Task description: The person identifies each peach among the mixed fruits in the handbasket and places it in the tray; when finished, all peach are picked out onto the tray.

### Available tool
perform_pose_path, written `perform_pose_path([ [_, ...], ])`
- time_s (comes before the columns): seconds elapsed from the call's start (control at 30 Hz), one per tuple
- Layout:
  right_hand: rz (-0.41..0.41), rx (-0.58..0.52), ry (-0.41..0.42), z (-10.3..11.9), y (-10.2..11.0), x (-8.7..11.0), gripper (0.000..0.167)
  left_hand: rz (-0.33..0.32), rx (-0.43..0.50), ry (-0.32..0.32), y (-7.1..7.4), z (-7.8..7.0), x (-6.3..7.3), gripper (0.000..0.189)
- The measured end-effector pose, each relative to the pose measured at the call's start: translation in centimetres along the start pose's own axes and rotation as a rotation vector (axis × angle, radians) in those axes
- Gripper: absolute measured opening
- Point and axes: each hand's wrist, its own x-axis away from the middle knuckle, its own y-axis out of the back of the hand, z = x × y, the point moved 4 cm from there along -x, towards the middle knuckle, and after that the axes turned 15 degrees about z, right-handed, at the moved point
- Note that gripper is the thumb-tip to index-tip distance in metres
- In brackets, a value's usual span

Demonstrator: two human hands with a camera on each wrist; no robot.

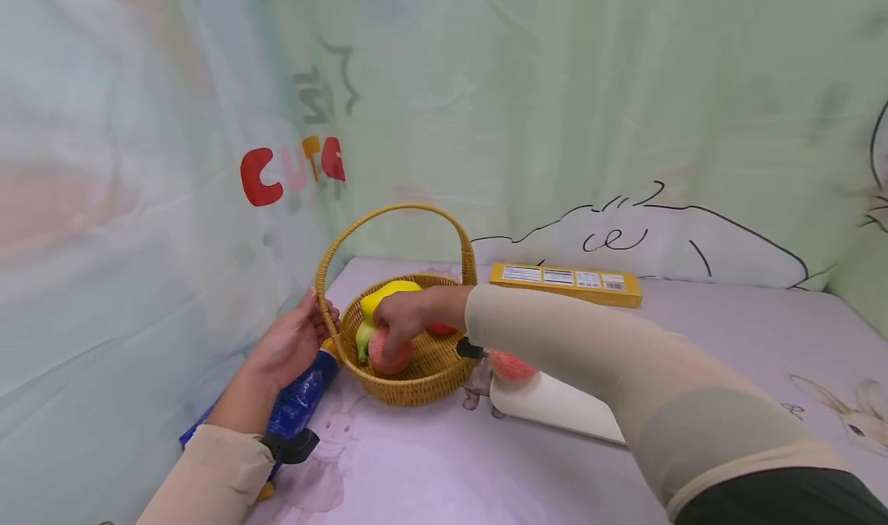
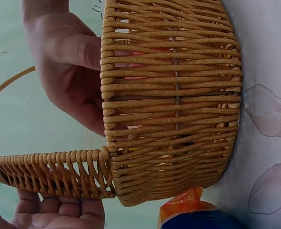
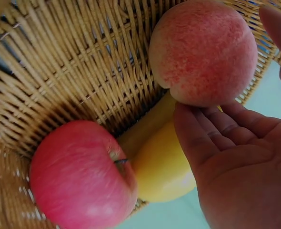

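A round wicker basket [image 1: 409,392] with a tall handle [image 1: 391,208] stands on the table. My left hand [image 1: 287,348] grips the handle near its left foot; its fingers [image 2: 59,207] show beside the weave in the left wrist view. Inside the basket, my right hand [image 1: 409,313] holds a pink peach [image 3: 205,52], fingers along one side and thumb [image 3: 278,28] at the other. Close by lie a red apple [image 3: 83,174], a smooth yellow fruit [image 3: 164,164] and a greenish banana [image 1: 364,340]. My right forearm hides part of the basket's right side.
A blue package [image 1: 305,394] with orange ends lies left of the basket, under my left wrist. A yellow box [image 1: 565,282] lies at the back. Beneath my right sleeve, a pinkish-red fruit [image 1: 511,365] sits by a white board [image 1: 555,405]. Printed curtains hang left and behind.
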Motion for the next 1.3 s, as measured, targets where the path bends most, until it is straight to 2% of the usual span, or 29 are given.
perform_pose_path([
  [0.27,0.022,0.078,-0.048,-0.4,-0.4,0.2,0.041,0.014,-0.02,0.024,-0.9,0.1,-1.1,0.042],
  [0.43,0.025,0.115,-0.071,-0.5,-0.6,0.7,0.032,0.021,-0.021,0.034,-1.3,0.1,-1.5,0.042],
  [0.57,0.008,0.119,-0.082,-0.7,-0.8,1.0,0.029,0.02,-0.008,0.039,-1.5,0.2,-1.8,0.041],
  [0.73,-0.04,0.071,-0.071,-0.9,-0.9,1.6,0.033,0.016,0.003,0.035,-1.6,0.3,-2.0,0.04],
  [1.0,-0.094,-0.026,-0.034,-1.1,-0.7,3.0,0.036,0.007,0.017,0.017,-1.0,0.3,-1.2,0.038],
  [1.17,-0.147,-0.04,-0.005,-0.9,-0.5,3.9,0.044,0.023,0.022,0.003,-0.4,0.3,-0.4,0.038],
  [1.3,-0.171,-0.037,0.031,-0.8,-0.4,4.7,0.042,0.045,0.012,-0.014,0.0,0.2,0.1,0.038],
])
